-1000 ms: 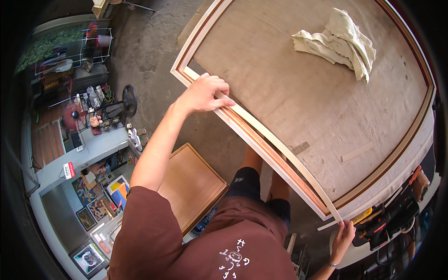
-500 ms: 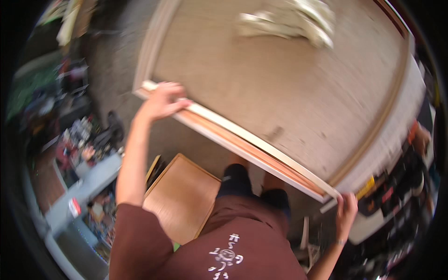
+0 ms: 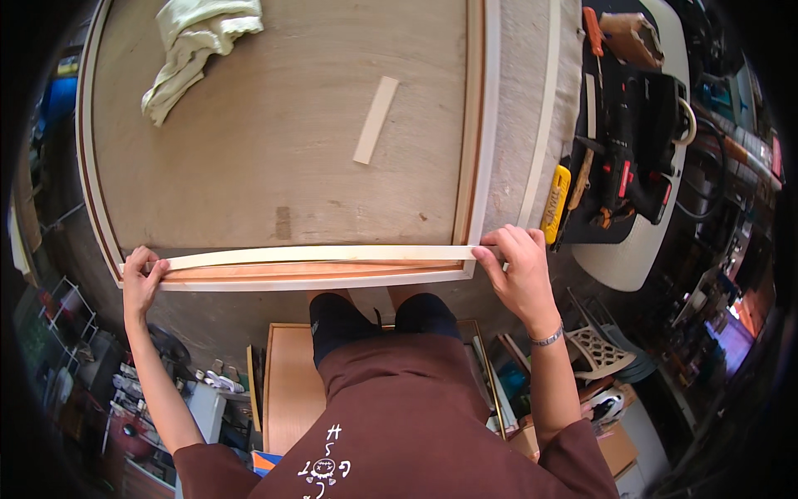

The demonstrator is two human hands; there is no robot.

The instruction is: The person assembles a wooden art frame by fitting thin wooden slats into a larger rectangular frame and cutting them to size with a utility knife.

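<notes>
A long pale wood strip stretches between my two hands along the near side of a shallow, raised-rim panel. My left hand pinches its left end at the panel's near left corner. At the other end, my right hand grips the strip between thumb and fingers, just past the near right corner. The strip bows slightly upward, and an orange-brown groove of the rim shows beneath it. A short wood strip lies on the panel's face, and a crumpled pale cloth rests farther back on the left.
Right of the panel, a white plastic surface carries a black power tool, a yellow-handled cutter and an orange-handled screwdriver. A brown board stands behind my legs. Shelves and clutter fill both sides.
My view has turned, so the panel's near side runs level instead of diagonally. Both hands still hold the long strip. A short strip now lies on the panel where none showed before.
</notes>
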